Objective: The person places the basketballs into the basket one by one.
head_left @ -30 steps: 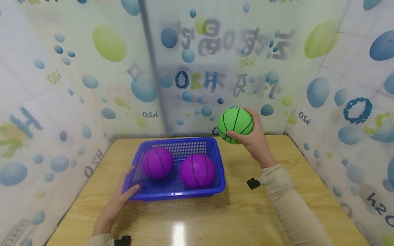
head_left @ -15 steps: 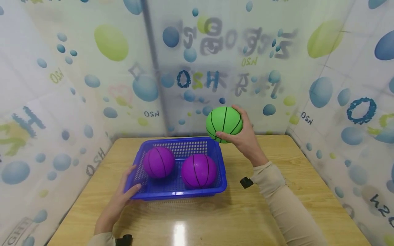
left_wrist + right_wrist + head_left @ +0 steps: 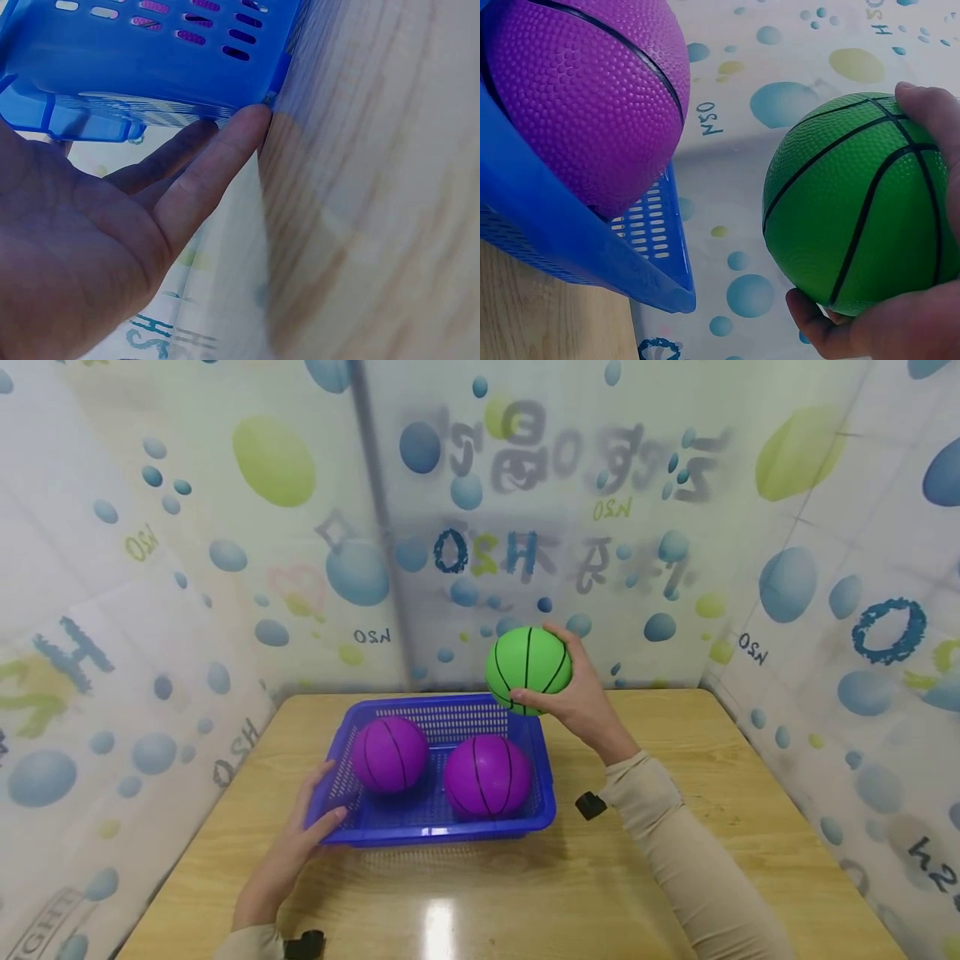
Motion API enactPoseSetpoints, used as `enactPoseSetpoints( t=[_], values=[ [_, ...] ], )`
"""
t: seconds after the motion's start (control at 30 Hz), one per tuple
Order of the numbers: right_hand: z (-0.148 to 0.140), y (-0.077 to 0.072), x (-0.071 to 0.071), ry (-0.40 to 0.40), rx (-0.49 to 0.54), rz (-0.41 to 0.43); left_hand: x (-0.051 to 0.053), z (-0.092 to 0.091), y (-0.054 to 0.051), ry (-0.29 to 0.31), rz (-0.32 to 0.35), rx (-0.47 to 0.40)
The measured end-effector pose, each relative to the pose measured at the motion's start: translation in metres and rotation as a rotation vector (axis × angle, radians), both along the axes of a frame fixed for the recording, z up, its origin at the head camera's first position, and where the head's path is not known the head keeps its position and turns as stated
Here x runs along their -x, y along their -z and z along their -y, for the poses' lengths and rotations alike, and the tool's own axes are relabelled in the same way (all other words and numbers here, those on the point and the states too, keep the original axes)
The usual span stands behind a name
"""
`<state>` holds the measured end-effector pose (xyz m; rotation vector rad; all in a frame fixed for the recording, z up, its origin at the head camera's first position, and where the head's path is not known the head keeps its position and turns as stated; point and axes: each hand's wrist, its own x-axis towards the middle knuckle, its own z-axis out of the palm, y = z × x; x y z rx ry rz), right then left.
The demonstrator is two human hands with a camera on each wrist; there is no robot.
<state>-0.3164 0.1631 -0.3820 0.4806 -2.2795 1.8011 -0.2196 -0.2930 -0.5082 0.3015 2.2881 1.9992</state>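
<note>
A blue plastic basket point(image 3: 431, 837) with slotted walls stands on the table. Inside it sit two purple balls with black seam lines, one on the left point(image 3: 390, 755) and one on the right point(image 3: 487, 777). My left hand point(image 3: 288, 852) rests at the basket's left front corner, thumb over the rim; the left wrist view shows straight fingers point(image 3: 214, 172) touching the outer wall. With fingers and thumb curled round it, my right hand point(image 3: 583, 703) grips a green ball point(image 3: 528, 670) above the basket's back right corner. The ball hangs clear of the purple ones.
The basket rests on a wooden table point(image 3: 645, 877) enclosed at the back and both sides by curtains point(image 3: 300, 635) printed with bubbles and lettering. A small black device point(image 3: 591, 806) sits at the right wrist and another point(image 3: 305, 945) at the left.
My right hand has carried the green ball leftward, from right of the basket to over its back right corner. The left hand, basket and purple balls stay put.
</note>
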Motion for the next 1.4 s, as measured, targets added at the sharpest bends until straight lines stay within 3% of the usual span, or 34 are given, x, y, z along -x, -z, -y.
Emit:
enactPoseSetpoints(
  t=[0.27,0.93,1.23,1.4],
  values=[
    [0.006,0.008,0.005,-0.013,-0.001,-0.017,0.0,0.001,-0.001,-0.001,0.005,0.011],
    [0.016,0.009,0.009,-0.015,-0.034,-0.022,0.0,0.002,0.002,-0.002,0.009,0.019],
    [0.015,0.013,0.007,-0.035,-0.175,0.045,0.0,0.002,0.002,0.005,0.007,0.013],
    [0.013,0.016,0.007,-0.025,-0.228,0.033,0.0,0.002,0.002,0.006,0.005,0.013]
  ],
)
